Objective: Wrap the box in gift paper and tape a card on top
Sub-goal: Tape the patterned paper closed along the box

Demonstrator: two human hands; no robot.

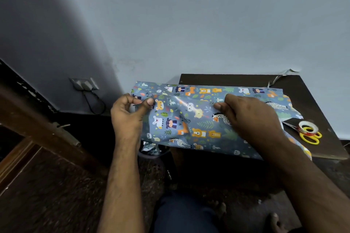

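Head camera view, looking down at two bare arms over a small dark brown wooden table (pixel 312 88) in the right centre of the frame. A glossy blue gift paper printed with cartoon animals (pixel 189 119) lies draped across the table and overhangs its left edge; the box is presumably beneath it but cannot be seen.

Risk, as a judgement: the thin sheet could tear or crease where it is pulled taut between the hands, or slide off the hidden box.

The left hand (pixel 128 113), centre left, pinches the paper's left edge between thumb and curled fingers. The right hand (pixel 248 115), centre right, grips a fold of the paper. A roll of clear tape with a red core (pixel 308 127) rests on yellow-handled scissors (pixel 311 138) at far right. No card is visible.
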